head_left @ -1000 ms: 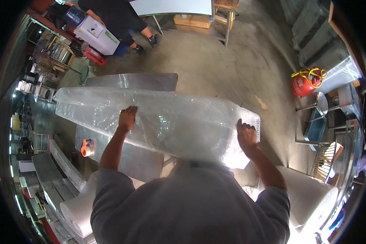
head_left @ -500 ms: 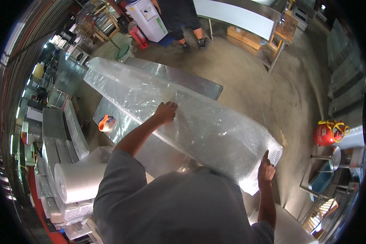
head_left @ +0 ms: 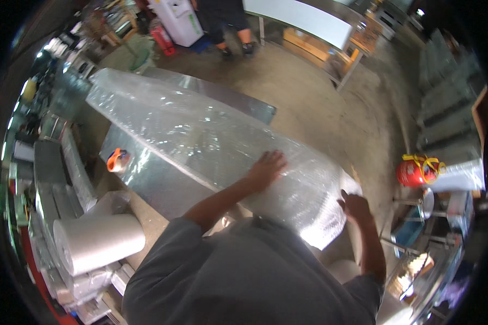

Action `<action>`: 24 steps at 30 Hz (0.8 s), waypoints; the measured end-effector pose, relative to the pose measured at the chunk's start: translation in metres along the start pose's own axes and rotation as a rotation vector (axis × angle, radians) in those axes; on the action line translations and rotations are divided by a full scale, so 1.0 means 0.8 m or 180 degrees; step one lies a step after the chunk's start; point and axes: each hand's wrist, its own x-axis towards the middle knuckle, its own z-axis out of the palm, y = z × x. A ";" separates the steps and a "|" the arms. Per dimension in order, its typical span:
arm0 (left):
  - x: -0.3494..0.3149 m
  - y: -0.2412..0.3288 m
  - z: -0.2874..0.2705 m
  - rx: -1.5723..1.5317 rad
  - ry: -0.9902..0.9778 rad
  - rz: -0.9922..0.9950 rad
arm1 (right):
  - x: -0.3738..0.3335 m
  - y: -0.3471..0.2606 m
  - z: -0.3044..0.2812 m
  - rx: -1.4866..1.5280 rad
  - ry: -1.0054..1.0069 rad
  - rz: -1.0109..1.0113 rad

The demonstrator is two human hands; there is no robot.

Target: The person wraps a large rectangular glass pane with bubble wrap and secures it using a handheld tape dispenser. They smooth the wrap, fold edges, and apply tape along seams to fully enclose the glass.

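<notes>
A long, flat package in see-through bubble wrap [head_left: 184,130] lies slantwise across a metal-topped surface [head_left: 162,176], from the far left to the near right. My left hand [head_left: 268,169] rests on top of the wrap toward its right half, fingers spread. At the package's right end is my right hand [head_left: 358,208], its fingers bent around the edge of the wrap, which bunches there. What lies under the wrap is hard to make out. An orange tape dispenser [head_left: 116,161] sits on the metal surface left of the package.
A big white roll [head_left: 100,242] of packing material stands at my left beside stacked wrapped pieces [head_left: 59,203]. To the right are a red cylinder [head_left: 412,172] with a yellow strap and metal racks. Beyond the package, a person [head_left: 222,24] stands near a white-topped table [head_left: 303,19].
My left hand has slid right along the wrap, fingers now spread. My right hand has turned inward at the end, and the wrap's right end is drawn in. The view has shifted right.
</notes>
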 end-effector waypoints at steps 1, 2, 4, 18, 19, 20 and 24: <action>-0.004 0.001 0.009 -0.0028 0.0434 0.0053 | -0.001 0.003 -0.030 0.0080 0.0053 -0.0142; -0.008 0.000 0.016 -0.0081 0.0575 0.0060 | 0.011 0.010 -0.064 -0.0069 -0.0622 0.0126; -0.012 -0.001 0.025 -0.0210 0.0654 0.0111 | 0.037 0.008 -0.107 0.0584 0.1070 0.0727; 0.013 -0.017 -0.023 -0.0007 0.0744 -0.0065 | 0.109 -0.156 0.041 0.0289 0.2086 0.0426; 0.018 -0.023 -0.020 0.0120 0.0765 0.0094 | 0.099 -0.147 0.039 0.0364 0.1583 0.0313; 0.021 -0.026 -0.015 0.0213 0.0782 0.0242 | 0.090 -0.137 0.036 0.0436 0.1320 0.0126; 0.038 -0.043 -0.009 0.0133 0.0736 0.0203 | 0.082 -0.089 0.028 0.0486 0.2034 0.0295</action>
